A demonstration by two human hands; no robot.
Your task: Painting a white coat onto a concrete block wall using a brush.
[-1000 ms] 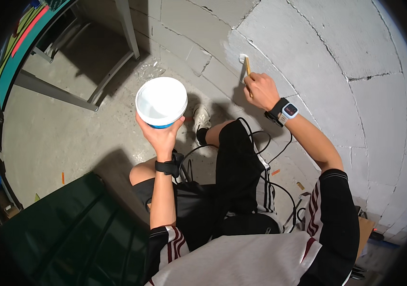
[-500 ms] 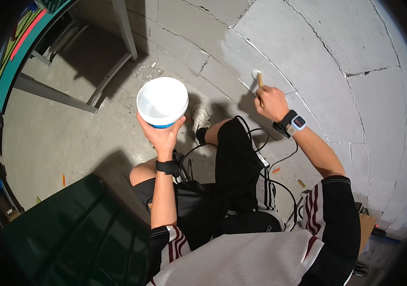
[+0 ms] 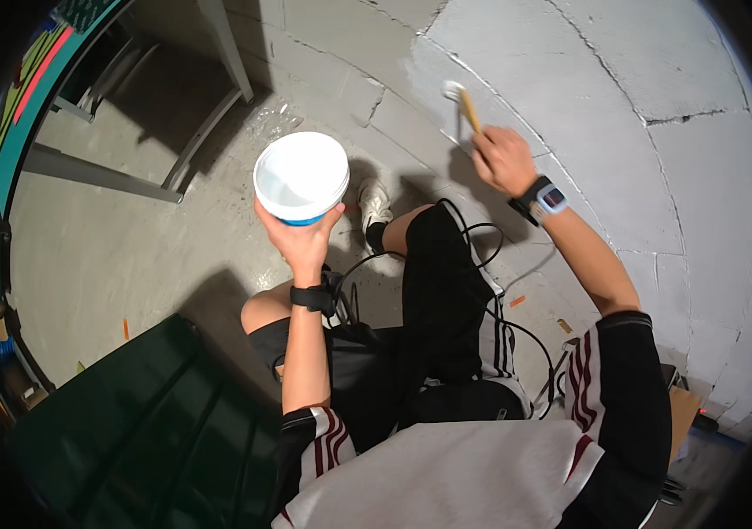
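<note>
Your right hand [image 3: 507, 161]: fingers clamped on brush [image 3: 469, 109]; stroke evenly. Left hand [image 3: 299, 248]: fingers clamped around tub [image 3: 305, 210]; hold steady.

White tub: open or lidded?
Open: the white tub has no lid on; its rim and pale inside are exposed, with the left hand holding it from below.

Counter [image 3: 7, 163] and floor [image 3: 85, 256] oddments.
Counter: teal, grey metal legs [image 3: 103, 177], upper left. Dark green ribbed object [image 3: 147, 414], lower left. On floor: crumpled clear plastic [image 3: 277, 122], 2 orange scraps [image 3: 518, 301], well apart. Brown board [image 3: 682, 414], lower right.
</note>
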